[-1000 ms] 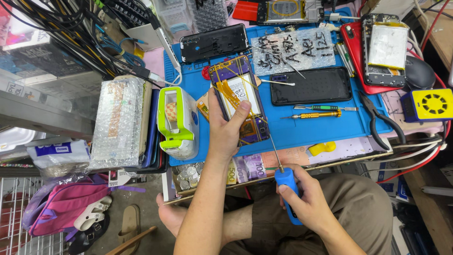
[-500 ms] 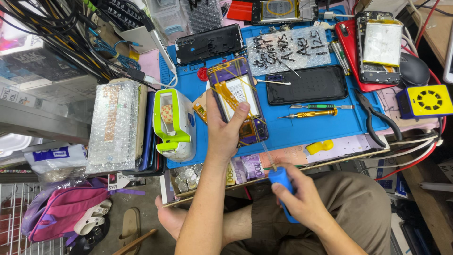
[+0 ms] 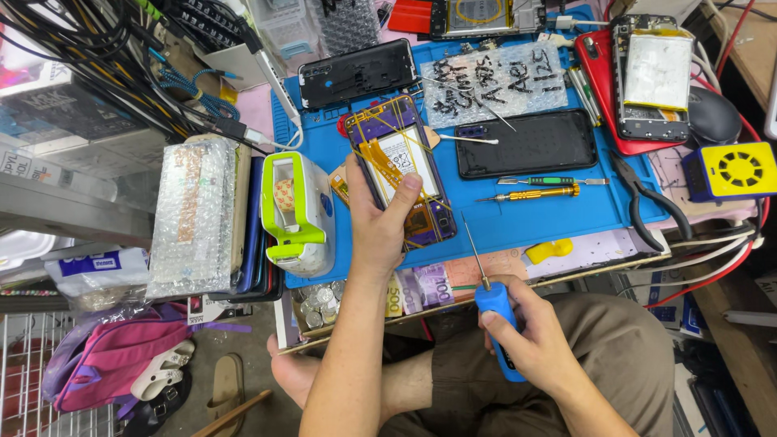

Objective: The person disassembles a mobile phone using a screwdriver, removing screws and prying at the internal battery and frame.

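Cluttered with phone parts and tools, a blue mat covers the tabletop, seen from above over the person's lap. At the mat's left side an opened phone, purple inside with a white battery and orange flex strips, is held by the left hand; its grip is closed round the phone's lower half, the thumb pressed on the right edge and the fingers wrapped behind the left edge. The phone is tilted slightly, its top end lying over the mat. A screwdriver with a blue handle is clasped in the right hand, the grip shut fully round the handle above the knee; its thin metal shaft points up towards the phone's lower right corner, and whether the tip touches cannot be told.

Just right of the phone a black phone back lies flat on the mat, with a yellow-handled driver and a green one below it. Pliers lie at the mat's right edge, near a yellow fan box. A red phone with an exposed battery is seen at top right. Left of the hand stands a green-and-white tape dispenser, beside a bubble-wrapped bundle. Coins and banknotes lie in a tray under the tabletop's front edge.
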